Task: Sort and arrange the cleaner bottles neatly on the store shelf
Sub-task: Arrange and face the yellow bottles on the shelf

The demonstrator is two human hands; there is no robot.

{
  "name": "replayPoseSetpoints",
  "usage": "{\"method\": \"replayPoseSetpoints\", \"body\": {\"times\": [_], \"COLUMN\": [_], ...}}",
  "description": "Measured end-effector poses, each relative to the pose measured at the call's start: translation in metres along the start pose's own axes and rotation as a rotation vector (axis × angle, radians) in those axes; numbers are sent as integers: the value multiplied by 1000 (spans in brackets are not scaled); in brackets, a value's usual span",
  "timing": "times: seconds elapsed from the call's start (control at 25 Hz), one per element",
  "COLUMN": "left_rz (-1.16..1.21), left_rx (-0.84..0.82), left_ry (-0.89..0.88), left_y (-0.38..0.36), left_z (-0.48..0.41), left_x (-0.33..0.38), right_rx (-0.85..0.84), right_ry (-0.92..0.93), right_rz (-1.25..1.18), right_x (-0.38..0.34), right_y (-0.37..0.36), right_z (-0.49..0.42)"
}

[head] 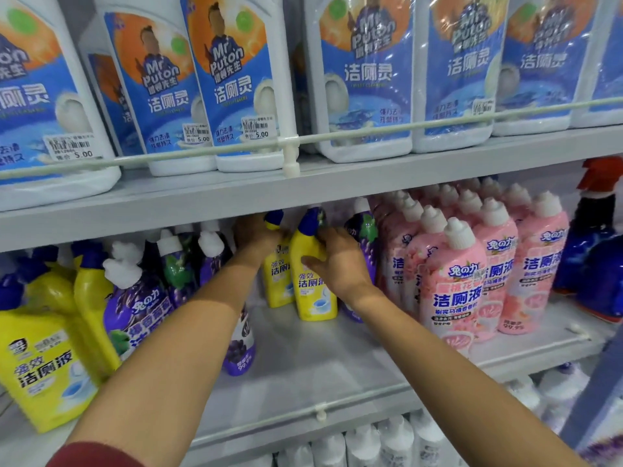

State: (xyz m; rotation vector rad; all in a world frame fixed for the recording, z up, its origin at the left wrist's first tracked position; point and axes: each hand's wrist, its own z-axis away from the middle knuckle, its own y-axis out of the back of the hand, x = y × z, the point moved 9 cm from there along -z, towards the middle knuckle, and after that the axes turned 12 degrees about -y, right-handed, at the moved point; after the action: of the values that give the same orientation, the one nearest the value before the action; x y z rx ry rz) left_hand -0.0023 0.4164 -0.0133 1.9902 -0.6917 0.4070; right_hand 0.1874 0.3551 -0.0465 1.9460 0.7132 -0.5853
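2 grips are on at once, 1 per hand, deep on the grey shelf (320, 362). My left hand (258, 237) wraps round the neck of the rear yellow bottle (278, 281), just under its blue cap. My right hand (338, 264) clasps the front yellow bottle (315, 298) at the shoulder, with the thumb across the label side and the fingers curled behind. Both bottles stand upright and touch. The front one sits just right of the rear one and nearer to me.

Directly behind my right hand stands a purple bottle (362, 227), partly hidden. Further right of that grip, a packed block of pink bottles (455, 291) fills the shelf. Beyond them is a blue spray bottle (596, 251) with a red trigger.

Left of my left hand, purple bottles with white caps (141, 308) run toward me, then yellow bottles (43, 358) at the far left. Above both grips, white jugs (236, 79) with blue labels line the upper shelf behind a rail (371, 129). A red sleeve (97, 455) shows on my left arm.
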Motion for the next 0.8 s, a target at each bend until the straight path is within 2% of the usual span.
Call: {"method": "replayPoseSetpoints", "body": {"times": [0.12,0.32,0.52,0.68,0.8], "left_rz": [85,182,417,581,610], "left_rx": [-52,0,-79,-106,-86], "left_ry": [-2,-38,-86,-36,-2], "left_y": [-17,-6,5,2,8], "left_z": [10,48,103,149,166], "left_x": [5,22,34,16,12], "right_rx": [-65,-125,-222,-350,-335], "right_ry": [-9,-31,-48,-145,-158], "right_rz": [-85,-133,-320,-432,-482], "right_x": [2,6,16,29,31], "right_y": [-1,28,56,48,48], "right_z": [5,34,76,98,105]}}
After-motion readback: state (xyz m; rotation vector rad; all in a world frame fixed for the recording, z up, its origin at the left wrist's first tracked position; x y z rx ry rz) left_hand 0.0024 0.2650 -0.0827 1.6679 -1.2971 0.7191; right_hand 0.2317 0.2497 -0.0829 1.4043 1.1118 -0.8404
